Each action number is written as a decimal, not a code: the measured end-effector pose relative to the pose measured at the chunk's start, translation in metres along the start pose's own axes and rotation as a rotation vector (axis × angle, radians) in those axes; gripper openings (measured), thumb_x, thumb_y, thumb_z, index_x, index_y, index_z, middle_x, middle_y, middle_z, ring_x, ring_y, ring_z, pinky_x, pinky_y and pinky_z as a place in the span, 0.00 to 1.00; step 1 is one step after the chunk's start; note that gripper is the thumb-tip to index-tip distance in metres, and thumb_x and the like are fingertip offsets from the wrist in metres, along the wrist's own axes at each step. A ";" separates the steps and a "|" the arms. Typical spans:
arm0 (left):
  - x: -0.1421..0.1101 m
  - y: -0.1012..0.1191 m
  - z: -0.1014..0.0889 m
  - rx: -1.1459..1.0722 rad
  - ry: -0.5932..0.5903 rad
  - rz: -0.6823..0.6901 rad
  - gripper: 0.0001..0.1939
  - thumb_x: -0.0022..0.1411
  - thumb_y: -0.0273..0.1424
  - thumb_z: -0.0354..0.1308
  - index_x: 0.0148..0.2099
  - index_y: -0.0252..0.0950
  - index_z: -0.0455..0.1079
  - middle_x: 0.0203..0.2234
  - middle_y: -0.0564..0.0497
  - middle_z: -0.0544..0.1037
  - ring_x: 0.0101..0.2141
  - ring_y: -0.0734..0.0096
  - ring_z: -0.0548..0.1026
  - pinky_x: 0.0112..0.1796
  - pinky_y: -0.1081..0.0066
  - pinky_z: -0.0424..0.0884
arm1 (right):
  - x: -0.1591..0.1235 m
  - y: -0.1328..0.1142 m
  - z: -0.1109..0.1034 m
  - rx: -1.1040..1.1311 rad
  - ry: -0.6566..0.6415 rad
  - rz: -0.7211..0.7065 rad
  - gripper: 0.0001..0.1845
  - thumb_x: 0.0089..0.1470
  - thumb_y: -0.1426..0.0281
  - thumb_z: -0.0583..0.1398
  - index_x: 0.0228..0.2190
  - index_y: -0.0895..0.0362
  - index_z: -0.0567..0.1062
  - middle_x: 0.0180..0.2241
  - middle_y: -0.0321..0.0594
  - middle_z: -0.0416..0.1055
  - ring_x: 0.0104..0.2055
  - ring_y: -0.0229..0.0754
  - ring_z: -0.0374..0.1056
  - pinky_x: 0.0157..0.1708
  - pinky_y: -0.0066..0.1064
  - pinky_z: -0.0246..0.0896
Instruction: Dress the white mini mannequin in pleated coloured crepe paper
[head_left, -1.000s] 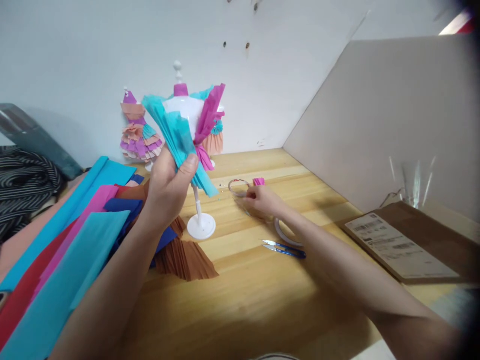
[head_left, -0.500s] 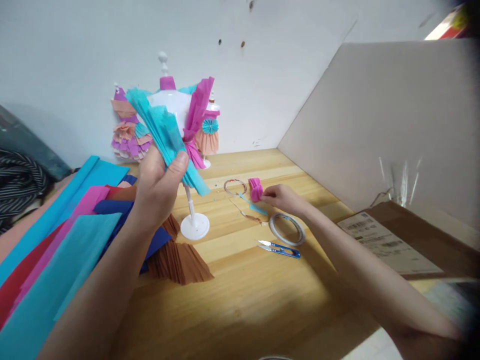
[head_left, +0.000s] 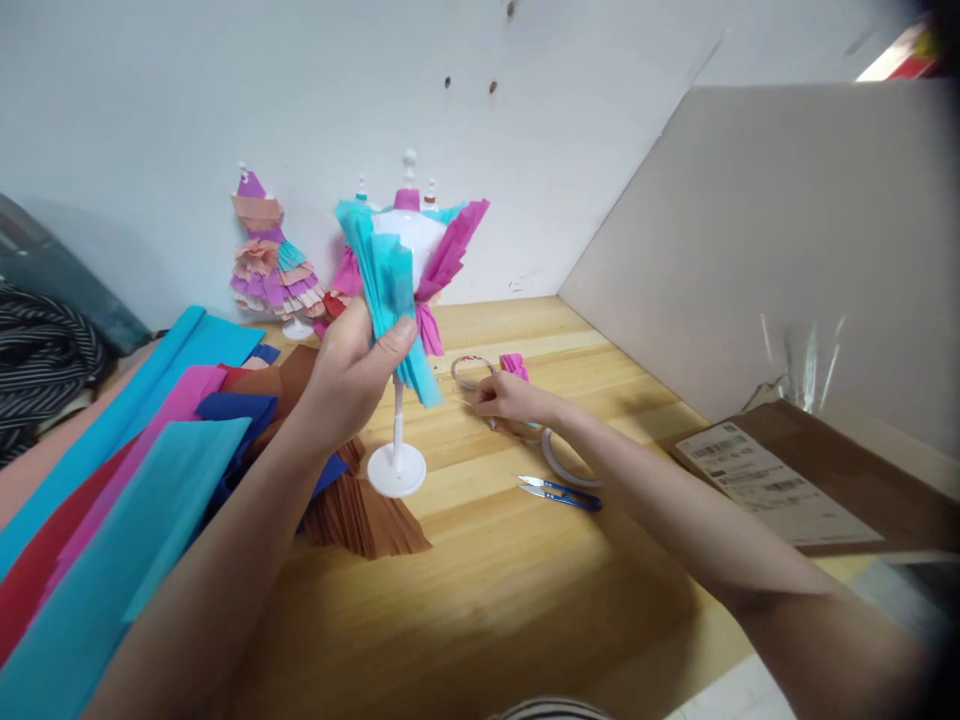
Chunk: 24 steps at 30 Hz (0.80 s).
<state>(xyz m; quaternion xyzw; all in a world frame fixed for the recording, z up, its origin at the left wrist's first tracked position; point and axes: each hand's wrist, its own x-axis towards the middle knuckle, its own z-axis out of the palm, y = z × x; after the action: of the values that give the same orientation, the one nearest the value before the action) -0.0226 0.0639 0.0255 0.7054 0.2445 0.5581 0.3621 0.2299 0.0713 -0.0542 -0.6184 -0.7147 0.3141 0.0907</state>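
Left of centre over the table, your left hand has its grip closed on the blue paper, thumb over it, at the front of the mannequin. Your right hand is low beside the ring; whether its grip has hold of anything, I cannot tell. The snips lie nearer you.

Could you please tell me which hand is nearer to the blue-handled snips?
Right. The right hand is beyond the blue-handled snips, slightly left; the left hand is farther off to their left, gripping turquoise paper.
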 end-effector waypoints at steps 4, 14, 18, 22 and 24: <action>0.000 0.005 0.004 -0.107 -0.067 -0.135 0.10 0.62 0.38 0.56 0.35 0.37 0.67 0.26 0.53 0.70 0.28 0.69 0.71 0.29 0.69 0.69 | -0.012 0.000 -0.017 0.173 -0.091 -0.051 0.10 0.39 0.65 0.61 0.20 0.60 0.71 0.19 0.33 0.66 0.24 0.34 0.60 0.26 0.26 0.54; -0.010 -0.006 0.027 -0.285 -0.208 -0.326 0.12 0.59 0.40 0.57 0.33 0.35 0.66 0.24 0.53 0.69 0.25 0.72 0.67 0.27 0.70 0.65 | -0.035 -0.012 -0.029 0.422 -0.064 -0.094 0.11 0.38 0.64 0.62 0.22 0.59 0.71 0.18 0.30 0.61 0.21 0.30 0.53 0.22 0.25 0.47; -0.017 -0.020 0.039 -0.271 -0.257 -0.391 0.13 0.59 0.40 0.57 0.32 0.34 0.66 0.24 0.53 0.69 0.26 0.73 0.67 0.29 0.71 0.65 | -0.039 -0.020 -0.025 0.449 -0.079 -0.111 0.12 0.38 0.63 0.63 0.23 0.60 0.72 0.20 0.33 0.66 0.23 0.32 0.58 0.25 0.26 0.53; -0.024 -0.029 0.046 -0.281 -0.246 -0.443 0.14 0.59 0.41 0.57 0.33 0.33 0.66 0.25 0.53 0.70 0.26 0.74 0.67 0.28 0.72 0.65 | -0.038 -0.025 -0.019 0.437 -0.104 -0.138 0.13 0.38 0.62 0.65 0.21 0.60 0.72 0.20 0.34 0.66 0.24 0.34 0.59 0.26 0.27 0.54; -0.026 -0.030 0.049 -0.300 -0.241 -0.471 0.13 0.59 0.40 0.57 0.34 0.34 0.65 0.23 0.54 0.68 0.24 0.75 0.66 0.27 0.73 0.64 | -0.036 -0.024 -0.016 0.421 -0.116 -0.161 0.15 0.39 0.60 0.65 0.20 0.60 0.71 0.19 0.33 0.64 0.23 0.33 0.56 0.25 0.27 0.53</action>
<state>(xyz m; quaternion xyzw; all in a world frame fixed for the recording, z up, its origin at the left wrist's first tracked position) 0.0199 0.0515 -0.0195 0.6290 0.2714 0.4010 0.6082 0.2261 0.0415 -0.0191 -0.5078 -0.6843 0.4830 0.2014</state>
